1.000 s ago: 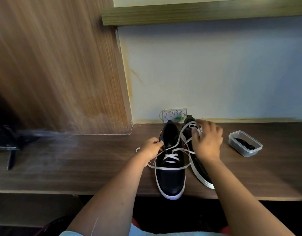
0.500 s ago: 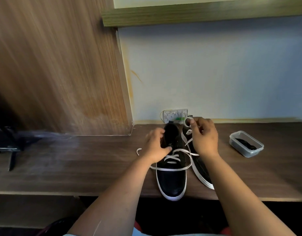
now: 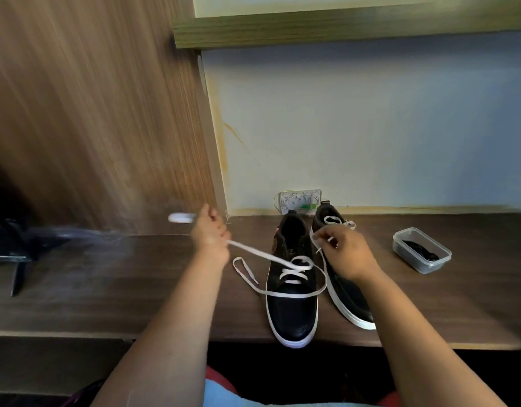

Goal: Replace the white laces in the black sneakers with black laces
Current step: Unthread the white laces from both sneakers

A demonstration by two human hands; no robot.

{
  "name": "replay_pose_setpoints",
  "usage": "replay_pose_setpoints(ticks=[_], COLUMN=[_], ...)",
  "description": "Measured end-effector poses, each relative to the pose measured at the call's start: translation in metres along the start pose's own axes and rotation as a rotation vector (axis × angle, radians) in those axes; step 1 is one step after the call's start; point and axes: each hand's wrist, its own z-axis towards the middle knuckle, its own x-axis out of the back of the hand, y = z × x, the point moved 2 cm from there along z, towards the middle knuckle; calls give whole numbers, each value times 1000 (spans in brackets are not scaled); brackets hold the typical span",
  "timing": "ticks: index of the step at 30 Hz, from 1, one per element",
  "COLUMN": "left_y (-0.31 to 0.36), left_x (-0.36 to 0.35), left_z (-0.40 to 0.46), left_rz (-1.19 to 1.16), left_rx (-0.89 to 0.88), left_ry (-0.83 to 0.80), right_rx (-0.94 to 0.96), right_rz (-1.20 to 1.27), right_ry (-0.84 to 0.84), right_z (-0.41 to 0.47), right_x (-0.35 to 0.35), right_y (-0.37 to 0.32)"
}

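Note:
Two black sneakers with white soles stand side by side on the wooden desk, toes toward me. The left sneaker [image 3: 291, 306] still has its white lace [image 3: 262, 254] crossed through the lower eyelets; loose loops of it trail over the desk. My left hand [image 3: 210, 235] grips one strand of that lace, stretched taut up and to the left, its tip blurred. My right hand [image 3: 346, 252] pinches another white strand above the right sneaker [image 3: 349, 301], which has white lace near its top.
A clear plastic tub [image 3: 421, 251] holding black laces sits on the desk at the right. A white wall socket [image 3: 300, 201] lies behind the shoes. A dark stand [image 3: 15, 248] is at the far left. The desk's front edge [image 3: 106, 334] runs near me.
My left hand has swung out to the left, drawing a length of white lace out of the left sneaker. My right hand has dropped lower and shifted a little right.

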Motion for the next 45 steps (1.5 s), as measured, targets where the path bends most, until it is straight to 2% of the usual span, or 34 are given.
replay_pose_setpoints(ticks=[2,4,6,8,10,11,13,15,18,21,24,27,30,31,32,34,35,37,38,39,40,42,43,45], left_y=[18,25,14,-8,-31,-41,-57,-65,-69,-77,-94,-108,-109,-106,-99,-83,-77,-68,-65,-64,-65,-68,-71,-83], left_x=[19,29,31,24,12,6,-4,-12,-22,-27,-26,-23,-26,-28,-29,-31,-31,-27,-25,-24,-22,-20,-22,-27], left_z=[10,14,20,19,10,6,-5,-19,-30,-32,-29,-24,-20,-22,-25,-35,-39,-34,-30,-29,-25,-20,-21,-27], left_rz=[341,674,910,1138,1325,1414,1646,1797,1571,1368,1522,1714,1686,1562,1317,667,445,295,355,509,770,1333,1484,1622], left_rx=[-281,-497,-485,-407,-394,-408,-404,-509,-784,-890,-955,-833,-751,-655,-466,-40,67,111,90,33,-85,-511,-708,-848], left_ry=[271,378,254,-11,-300,-394,-485,-497,-551,-576,-592,-666,-656,-597,-488,-302,-249,-177,-174,-179,-197,-272,-362,-545], right_rx=[-18,-74,-95,-66,-11,9,41,44,14,-30,-61,-92,-78,-76,-86,-118,-122,-111,-104,-97,-90,-77,-67,-49], right_rz=[-95,-94,-71,-50,-124,-181,-285,-284,-164,-59,15,48,26,6,-14,-33,-32,-26,-25,-28,-29,-15,-4,5], right_ry=[-164,-265,-305,-345,-397,-401,-349,-284,-207,-151,-134,-123,-129,-132,-136,-146,-147,-148,-145,-137,-127,-113,-109,-101], right_z=[-3,-5,-5,-4,-3,-2,1,1,0,0,-2,-4,-3,-2,-1,0,0,-1,-1,-1,0,0,0,0], right_x=[-8,-15,-21,-28,-35,-37,-36,-34,-32,-32,-26,-21,-21,-22,-23,-23,-23,-21,-21,-21,-22,-23,-23,-24], right_y=[6,6,4,1,-1,-1,-1,-1,2,9,10,8,12,14,17,21,21,19,19,19,19,19,19,19])
